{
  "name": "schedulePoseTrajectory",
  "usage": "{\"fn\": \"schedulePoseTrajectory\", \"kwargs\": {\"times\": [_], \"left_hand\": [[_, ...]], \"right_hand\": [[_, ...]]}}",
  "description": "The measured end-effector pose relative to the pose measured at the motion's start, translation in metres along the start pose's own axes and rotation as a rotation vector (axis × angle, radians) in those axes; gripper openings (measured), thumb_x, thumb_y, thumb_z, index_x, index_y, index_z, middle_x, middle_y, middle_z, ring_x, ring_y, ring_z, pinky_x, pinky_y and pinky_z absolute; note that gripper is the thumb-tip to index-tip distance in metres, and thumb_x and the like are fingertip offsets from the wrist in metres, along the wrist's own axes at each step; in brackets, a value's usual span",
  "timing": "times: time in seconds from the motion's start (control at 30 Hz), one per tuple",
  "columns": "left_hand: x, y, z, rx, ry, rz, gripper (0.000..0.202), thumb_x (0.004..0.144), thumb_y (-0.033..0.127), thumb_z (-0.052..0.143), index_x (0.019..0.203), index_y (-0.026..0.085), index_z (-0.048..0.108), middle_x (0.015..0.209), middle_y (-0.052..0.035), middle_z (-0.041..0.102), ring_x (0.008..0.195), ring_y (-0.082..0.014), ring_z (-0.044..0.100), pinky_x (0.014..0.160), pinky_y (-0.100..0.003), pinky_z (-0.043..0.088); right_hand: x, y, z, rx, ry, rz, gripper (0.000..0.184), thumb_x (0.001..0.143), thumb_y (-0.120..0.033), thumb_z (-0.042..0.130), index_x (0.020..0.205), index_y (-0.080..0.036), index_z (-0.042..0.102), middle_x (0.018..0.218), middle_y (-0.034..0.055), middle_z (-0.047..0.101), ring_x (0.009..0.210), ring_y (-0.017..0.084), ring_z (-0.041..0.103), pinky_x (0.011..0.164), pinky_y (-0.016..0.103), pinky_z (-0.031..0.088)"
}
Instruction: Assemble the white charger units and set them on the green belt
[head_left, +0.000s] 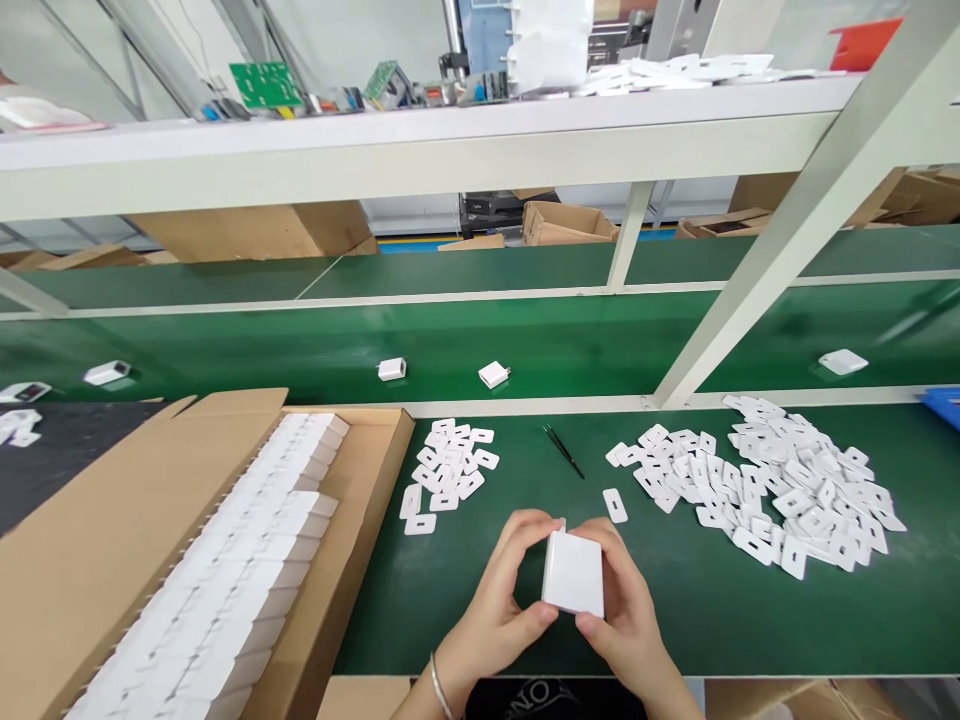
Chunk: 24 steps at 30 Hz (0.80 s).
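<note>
A white, square charger housing (574, 573) is held between both hands just above the front of the green bench. My left hand (512, 585) grips its left side with thumb and fingers. On its right side, my right hand (621, 600) closes round it, the thumb at the lower edge. Just beyond the hands lies a single white slotted plate (615, 505), with black tweezers (562, 451) further back. A small pile of similar white plates (450, 460) is left of the hands; a larger pile (810, 490) spreads out to the right.
On the left, an open cardboard box (375, 540) holds rows of white housings (247, 560). Several white chargers, one of them here (495, 375), sit on the green conveyor belt (555, 345) behind the bench. A slanted white post (757, 250) rises at right, beneath a shelf (420, 150) carrying circuit boards.
</note>
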<state>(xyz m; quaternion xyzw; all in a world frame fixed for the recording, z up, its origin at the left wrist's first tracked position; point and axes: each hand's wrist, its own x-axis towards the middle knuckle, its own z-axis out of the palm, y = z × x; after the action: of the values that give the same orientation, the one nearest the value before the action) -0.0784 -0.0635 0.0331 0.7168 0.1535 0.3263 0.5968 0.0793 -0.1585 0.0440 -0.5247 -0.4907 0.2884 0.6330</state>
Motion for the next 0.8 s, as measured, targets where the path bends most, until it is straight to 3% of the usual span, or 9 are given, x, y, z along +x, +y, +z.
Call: {"fn": "schedulePoseTrajectory", "kwargs": {"times": [0.17,0.4,0.6,0.8], "left_hand": [[-0.003,0.011,0.008,0.017,0.124,0.046,0.060,0.095,0.068,0.059,0.141,0.030,0.059,0.121,-0.0117,0.054,0.112,-0.0302,0.056,0.095,-0.044,0.052],[-0.003,0.021,0.032,-0.091,0.328,0.045,0.056,0.092,0.069,0.062,0.131,0.028,0.062,0.105,-0.0075,0.050,0.092,-0.0239,0.054,0.078,-0.036,0.052],[0.001,0.030,0.043,-0.324,0.373,-0.036,0.050,0.089,0.066,0.068,0.122,0.028,0.064,0.098,-0.0031,0.044,0.080,-0.0166,0.050,0.068,-0.026,0.048],[0.001,0.028,0.045,-0.433,0.385,-0.064,0.047,0.089,0.062,0.071,0.120,0.027,0.065,0.099,-0.0027,0.044,0.081,-0.0157,0.051,0.069,-0.024,0.049]], "right_hand": [[0.002,-0.016,0.007,-0.009,0.007,-0.044,0.049,0.094,-0.064,0.063,0.128,-0.027,0.063,0.115,0.0099,0.059,0.103,0.026,0.062,0.082,0.035,0.057],[0.003,-0.027,0.025,0.038,0.087,-0.025,0.047,0.091,-0.066,0.067,0.116,-0.026,0.064,0.099,0.0050,0.057,0.082,0.021,0.061,0.066,0.031,0.054],[0.004,-0.029,0.034,0.028,0.181,-0.040,0.041,0.091,-0.063,0.068,0.108,-0.026,0.064,0.093,0.0026,0.056,0.077,0.019,0.056,0.062,0.028,0.049],[0.003,-0.028,0.040,0.110,0.189,-0.004,0.037,0.091,-0.061,0.070,0.107,-0.027,0.065,0.093,0.0015,0.054,0.075,0.018,0.054,0.062,0.028,0.047]]}}
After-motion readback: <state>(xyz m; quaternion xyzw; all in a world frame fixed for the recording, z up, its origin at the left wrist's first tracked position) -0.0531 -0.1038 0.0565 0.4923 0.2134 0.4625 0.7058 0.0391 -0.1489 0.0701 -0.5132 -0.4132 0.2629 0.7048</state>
